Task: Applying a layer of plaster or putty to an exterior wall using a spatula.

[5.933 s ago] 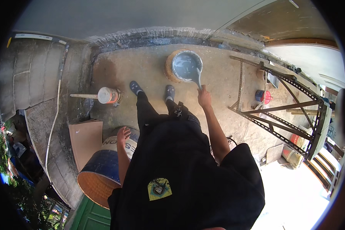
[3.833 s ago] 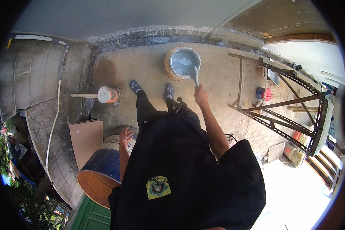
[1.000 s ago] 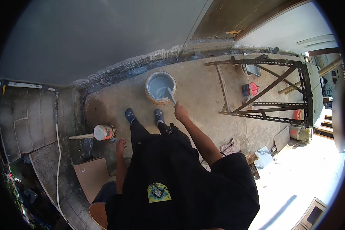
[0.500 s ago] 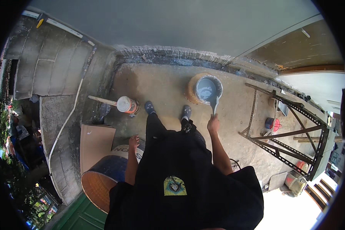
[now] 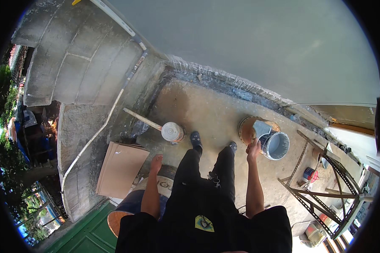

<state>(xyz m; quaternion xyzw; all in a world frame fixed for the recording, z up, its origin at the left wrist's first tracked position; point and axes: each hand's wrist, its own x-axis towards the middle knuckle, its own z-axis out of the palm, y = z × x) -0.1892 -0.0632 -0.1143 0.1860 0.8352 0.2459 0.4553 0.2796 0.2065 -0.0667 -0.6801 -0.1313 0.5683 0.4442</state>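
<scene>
Off to the right, my right hand (image 5: 253, 150) is closed round the handle of a scoop (image 5: 262, 127) coated in grey paint. Its broad grey head shows above my fist, beside the rim of a bucket (image 5: 275, 145) of grey paint. A brown round container (image 5: 245, 127) shows behind the bucket; whether the bucket rests on it I cannot tell. My left hand (image 5: 156, 162) hangs at my left side with loosely bent fingers and nothing visible in it. The cardboard sheets (image 5: 121, 169) are nearest to it.
A white-lidded pail (image 5: 172, 132) with a long handle against it stands left of my feet. Below my left hand lies a blue drum (image 5: 133, 202). To the right stands a perforated metal frame (image 5: 321, 194). A grey painted wall (image 5: 257, 46) rises ahead.
My right hand has raised the scoop out of the paint bucket and now holds it by the bucket's left rim. The view has turned, shifting the scene. My left hand stays low and free.
</scene>
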